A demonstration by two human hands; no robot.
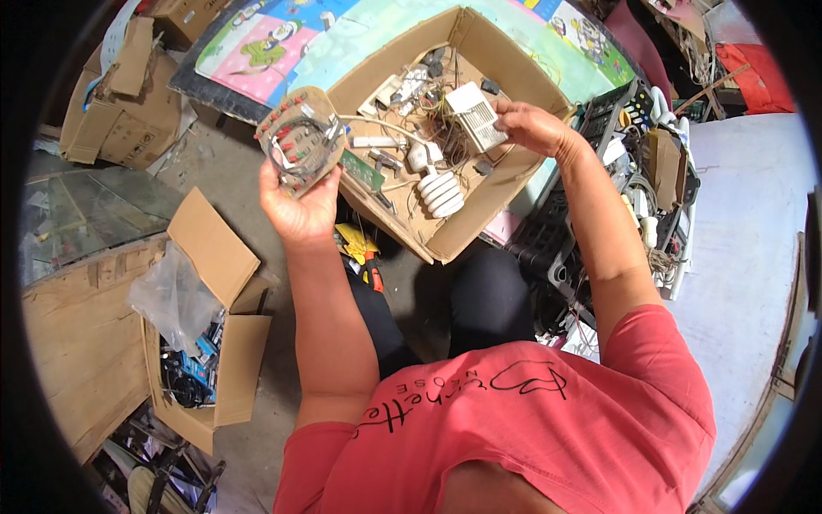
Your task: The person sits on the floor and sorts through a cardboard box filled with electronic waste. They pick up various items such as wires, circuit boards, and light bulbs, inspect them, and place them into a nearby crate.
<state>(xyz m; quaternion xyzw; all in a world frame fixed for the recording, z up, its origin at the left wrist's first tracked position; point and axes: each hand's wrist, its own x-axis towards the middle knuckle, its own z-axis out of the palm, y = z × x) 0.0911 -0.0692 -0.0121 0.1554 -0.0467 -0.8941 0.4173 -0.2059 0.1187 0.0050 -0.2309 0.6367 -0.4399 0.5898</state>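
My left hand holds a round-edged circuit board with red parts and a dark looped cable on it, over the left rim of a shallow cardboard box. My right hand grips the right side of a white slatted plastic housing above the box. Inside the box lie a spiral compact fluorescent bulb, a green circuit board, a tangle of thin wires, a white cable and several small electrical parts.
The box rests on a table with a cartoon-printed cover. A black plastic crate of cables and parts stands at the right. An open carton with blue packages and a plastic bag is at lower left; another carton stands upper left.
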